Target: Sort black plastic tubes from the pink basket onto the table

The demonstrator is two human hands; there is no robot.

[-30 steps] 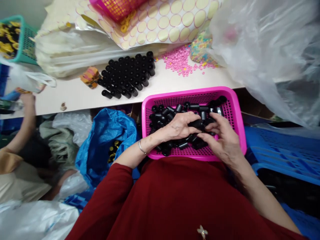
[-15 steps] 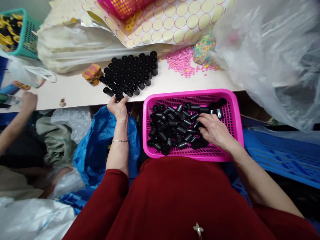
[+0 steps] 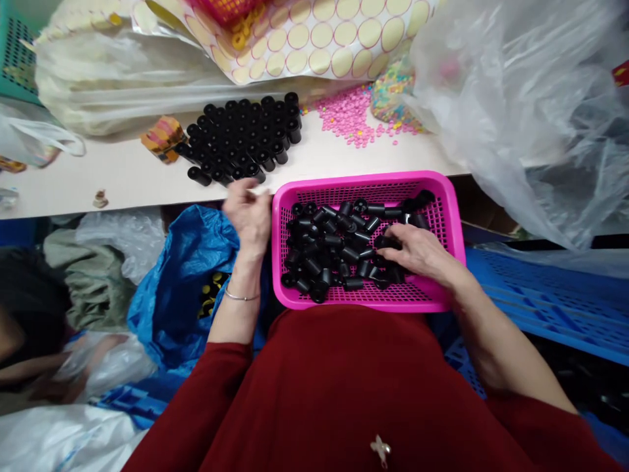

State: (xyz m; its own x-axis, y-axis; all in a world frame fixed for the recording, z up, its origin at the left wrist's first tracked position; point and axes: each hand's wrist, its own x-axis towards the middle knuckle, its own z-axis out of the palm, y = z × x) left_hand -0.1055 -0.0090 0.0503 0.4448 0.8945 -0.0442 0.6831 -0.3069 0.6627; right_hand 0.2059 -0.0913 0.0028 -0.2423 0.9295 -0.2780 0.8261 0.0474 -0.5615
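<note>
A pink mesh basket [image 3: 455, 223] rests on my lap, holding several loose black tubes [image 3: 334, 242]. My right hand [image 3: 417, 252] lies in the basket with its fingers curled over black tubes. My left hand [image 3: 248, 210] hovers just left of the basket's rim, below the table edge; it is motion-blurred and its fingers cannot be read. On the pale table [image 3: 122, 177] stands a packed cluster of upright black tubes [image 3: 243, 134], with one tube lying at its near left corner.
Pink beads [image 3: 351, 118] and a bag of mixed beads [image 3: 393, 98] lie behind the basket. Dotted sticker sheets [image 3: 314, 39], clear plastic bags [image 3: 521, 111], a blue bag [image 3: 187, 275], blue crates [image 3: 550, 301]. Another person is at the far left edge.
My left hand went from the basket to the tube cluster on the table and has now drawn back toward the basket's left rim. My right hand stayed among the tubes in the basket.
</note>
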